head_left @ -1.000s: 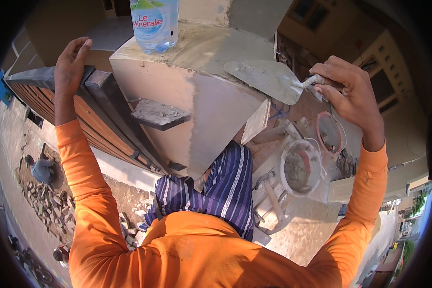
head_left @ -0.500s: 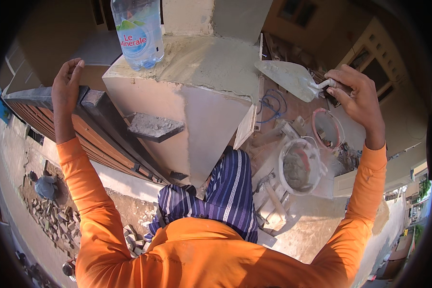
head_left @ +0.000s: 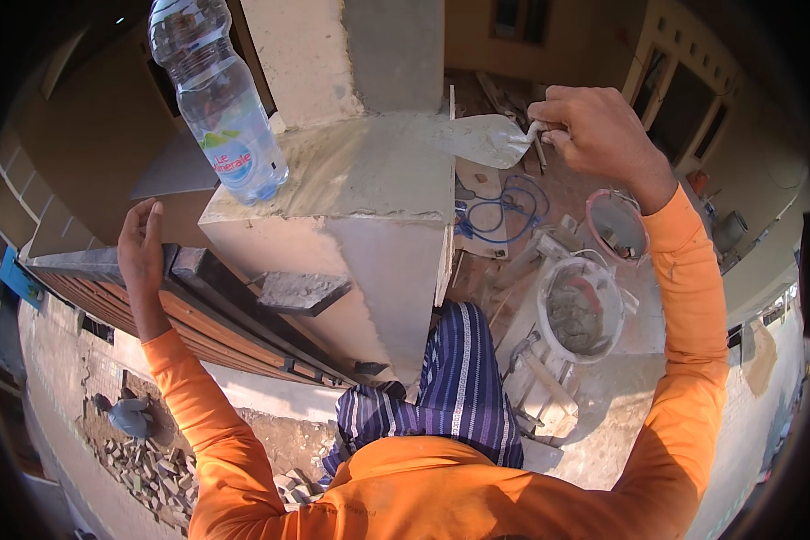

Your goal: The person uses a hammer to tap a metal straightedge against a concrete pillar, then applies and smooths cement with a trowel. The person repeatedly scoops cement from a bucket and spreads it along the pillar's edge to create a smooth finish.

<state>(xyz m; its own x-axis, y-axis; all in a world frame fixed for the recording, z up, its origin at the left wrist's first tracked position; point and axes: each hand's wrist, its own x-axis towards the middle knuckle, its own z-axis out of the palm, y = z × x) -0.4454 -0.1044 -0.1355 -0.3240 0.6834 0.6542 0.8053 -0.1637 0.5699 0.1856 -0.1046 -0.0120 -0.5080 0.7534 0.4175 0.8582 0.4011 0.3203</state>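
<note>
Head view is looking down on a person in orange sleeves working at a plastered pillar (head_left: 396, 261). Upper right of the frame, the right hand (head_left: 598, 135) is closing around the handle of a trowel (head_left: 481, 139), whose grey blade is lying flat on the wet ledge (head_left: 369, 171) at the pillar's top, tip pointing left. At centre left, the left hand (head_left: 141, 247) is resting open, fingers straight, against the dark rail (head_left: 216, 288) beside the pillar. A water bottle (head_left: 216, 99) is standing on the ledge's left corner, upper left. At right of centre, well below the trowel, a white bucket (head_left: 580, 310) is holding grey mortar, with a smaller pink-rimmed pail (head_left: 616, 225) just above it.
</note>
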